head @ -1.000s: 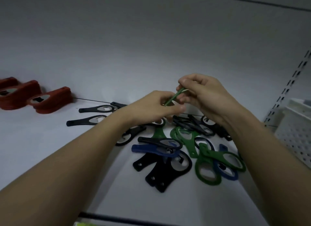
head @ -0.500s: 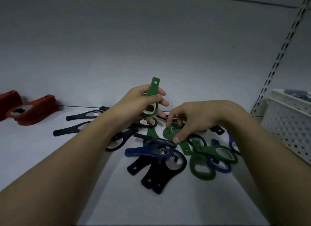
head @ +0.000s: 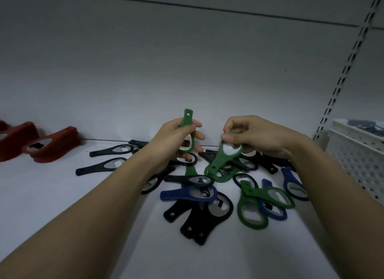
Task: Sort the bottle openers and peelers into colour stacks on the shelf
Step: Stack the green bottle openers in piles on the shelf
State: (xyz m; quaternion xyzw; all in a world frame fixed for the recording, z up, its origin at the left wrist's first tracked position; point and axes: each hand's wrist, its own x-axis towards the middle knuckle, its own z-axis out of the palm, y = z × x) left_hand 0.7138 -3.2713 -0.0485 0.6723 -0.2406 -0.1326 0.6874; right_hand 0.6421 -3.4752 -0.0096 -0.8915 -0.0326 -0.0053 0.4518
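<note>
Left hand (head: 176, 140) grips upright green opener (head: 188, 131) | right hand (head: 252, 136) pinches second green opener (head: 225, 156)

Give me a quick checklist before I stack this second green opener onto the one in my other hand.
1. Left hand grips the upright green opener: ok.
2. Right hand pinches the second green opener by its head: ok.
3. Second opener lifted free of the pile: cannot tell; its handle end hangs at the pile.
4. Colours match, both green: ok.
5. Both openers facing the same way: not ok; one handle points up, the other down.
6. Green stack begun on the shelf: not ok; only red stacks stand there.
</note>
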